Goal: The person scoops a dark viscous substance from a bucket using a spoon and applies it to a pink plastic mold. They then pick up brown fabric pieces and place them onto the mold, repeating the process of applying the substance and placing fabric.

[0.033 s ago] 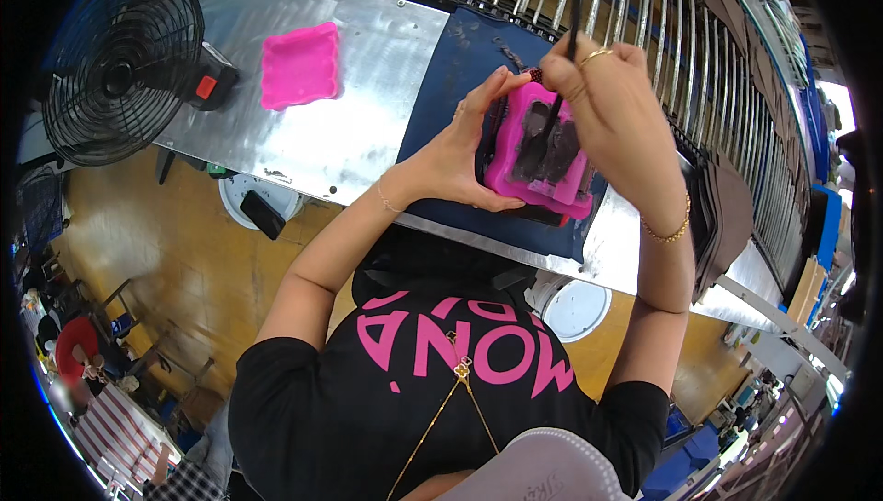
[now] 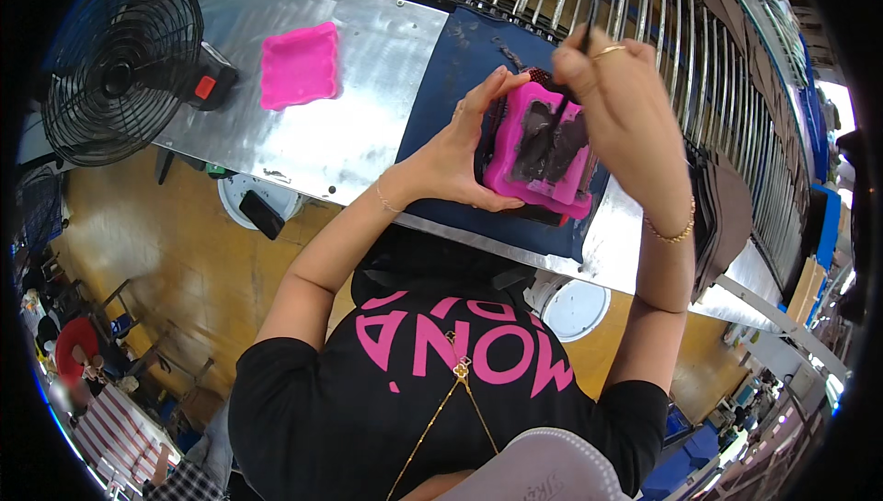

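A bright pink mould-like frame [image 2: 503, 165] with wavy edges lies on a dark blue mat [image 2: 440, 105]. Dark, wet-looking paste [image 2: 538, 156] covers two elongated shapes in its middle. My left hand [image 2: 451, 153] spans the frame's left side, thumb at the near edge and fingers at the far edge. Above the right part of it, my right hand [image 2: 625, 124] pinches a thin dark stick-like tool [image 2: 586, 38]. The tool's lower end is partly hidden by that hand and points toward the paste. Whether it touches the paste I cannot tell.
Left on the metal table [image 2: 368, 50] lies another pink wavy-edged piece [image 2: 301, 66], near a black fan [image 2: 120, 82]. A rack of metal rods [image 2: 667, 50] runs along the far side. Brown flat pieces [image 2: 727, 225] hang at right. White buckets [image 2: 575, 308] stand below, one bearing a phone [image 2: 262, 214].
My right hand has shifted slightly up and right, drawing the tool back from the near part of the paste. My left hand and the pink frame have stayed in place.
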